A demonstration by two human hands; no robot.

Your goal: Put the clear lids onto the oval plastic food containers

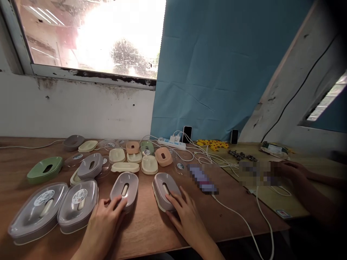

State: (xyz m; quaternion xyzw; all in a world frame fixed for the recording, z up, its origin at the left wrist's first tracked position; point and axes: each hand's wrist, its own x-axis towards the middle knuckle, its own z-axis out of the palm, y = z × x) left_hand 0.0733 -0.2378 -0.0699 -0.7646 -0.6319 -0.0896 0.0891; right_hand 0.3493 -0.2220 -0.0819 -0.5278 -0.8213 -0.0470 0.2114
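Soap dishes are what these look like, oval and with a slot on top. My left hand (108, 216) grips the near end of a grey-mauve soap dish (130, 182), fingertips on its rim and top. To the right, my right hand (187, 213) holds a second grey-mauve soap dish (162, 182) with thumb at the near end and fingers along its right side. A cream strip shows in each slot. Left of my left hand stand a labelled soap dish under a clear lid (88, 195) and a larger lidded one (29, 216).
Behind lie a green shell (35, 173), a grey shell (88, 169), cream trays (125, 168), orange shells (168, 159) and clear lids. A blurred phone (202, 178) with a white cable lies right. A power strip (172, 143) is at the back; another person's hand (291, 169) is far right.
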